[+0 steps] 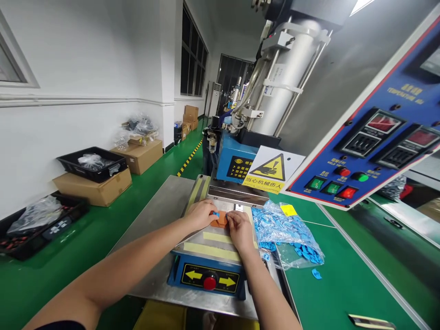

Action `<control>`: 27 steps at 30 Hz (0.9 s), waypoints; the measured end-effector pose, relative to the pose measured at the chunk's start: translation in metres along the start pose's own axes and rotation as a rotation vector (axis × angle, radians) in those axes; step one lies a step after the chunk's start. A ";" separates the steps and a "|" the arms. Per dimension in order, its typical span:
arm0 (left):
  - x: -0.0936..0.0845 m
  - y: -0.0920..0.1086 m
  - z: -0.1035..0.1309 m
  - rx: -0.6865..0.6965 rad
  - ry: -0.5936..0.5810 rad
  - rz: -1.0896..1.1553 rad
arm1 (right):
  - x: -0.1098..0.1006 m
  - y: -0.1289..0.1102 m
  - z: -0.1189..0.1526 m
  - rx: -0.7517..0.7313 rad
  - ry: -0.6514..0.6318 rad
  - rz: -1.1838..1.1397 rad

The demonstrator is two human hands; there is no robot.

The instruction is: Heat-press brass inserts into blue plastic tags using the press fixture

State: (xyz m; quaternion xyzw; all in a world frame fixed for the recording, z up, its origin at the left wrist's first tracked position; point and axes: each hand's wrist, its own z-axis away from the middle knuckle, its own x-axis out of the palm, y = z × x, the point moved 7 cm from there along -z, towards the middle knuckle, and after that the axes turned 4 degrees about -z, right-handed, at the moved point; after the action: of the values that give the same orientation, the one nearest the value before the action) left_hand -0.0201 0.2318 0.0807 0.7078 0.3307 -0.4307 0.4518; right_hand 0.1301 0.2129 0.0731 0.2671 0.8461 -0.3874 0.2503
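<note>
Green floor (153,190) around, left hand (202,214) pinching small blue piece (216,214), its long axis seemingly sideways, at orange block (219,222), right hand (240,230) touching block's edge, its pinch unclear

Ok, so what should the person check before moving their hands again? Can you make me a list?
1. Hands away from the metal bar: not ok. The left hand and right hand are both at the orange block, close in front of it.
2. Small blue piece sitting flat: cannot tell. It's tiny and partly covered.
3. Hands off the big red button: ok. Neither is touching it.
4. More blue pieces nearby: ok. A plastic bag of them lies to the right.
5. Warning sign easy to see: ok. Nothing covers its hand picture.
</note>
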 end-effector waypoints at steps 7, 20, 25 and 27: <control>0.005 -0.007 -0.004 0.024 -0.011 0.095 | -0.003 -0.003 -0.001 -0.063 -0.075 0.007; 0.003 -0.005 0.000 0.073 0.035 0.138 | -0.004 0.008 0.004 0.008 0.006 -0.014; 0.004 -0.009 -0.005 -0.002 -0.062 0.116 | -0.002 -0.001 0.002 -0.040 -0.063 0.071; 0.006 -0.011 -0.006 -0.029 -0.085 0.097 | -0.001 -0.004 0.002 -0.059 -0.086 0.104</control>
State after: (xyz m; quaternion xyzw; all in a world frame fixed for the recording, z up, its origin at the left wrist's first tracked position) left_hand -0.0249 0.2420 0.0733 0.6974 0.2827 -0.4331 0.4961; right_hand 0.1291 0.2088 0.0746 0.2864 0.8307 -0.3599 0.3138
